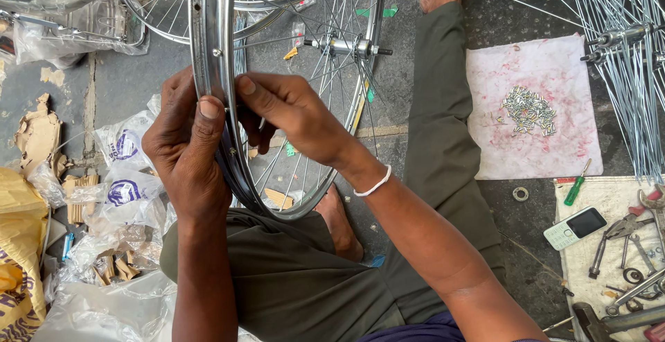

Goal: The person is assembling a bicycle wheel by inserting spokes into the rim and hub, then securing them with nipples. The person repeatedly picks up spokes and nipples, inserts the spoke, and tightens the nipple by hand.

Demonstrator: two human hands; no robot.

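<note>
A chrome bicycle wheel rim (208,30) with thin spokes and a central hub (343,46) stands upright in front of me, its lower edge near my lap. My left hand (183,144) wraps the rim from the left, thumb pressed on its outer face. From the right, my right hand (291,117) reaches in, fingers pinching at the rim's inner side where a spoke meets it. Whatever small part the fingertips hold is hidden.
A pale cloth (530,106) with a pile of small metal spoke nipples (528,110) lies on the right. Loose spokes (623,51) fan at top right. A green screwdriver (575,188), phone (575,226) and pliers (616,238) lie lower right. Plastic bags (118,196) sit on the left.
</note>
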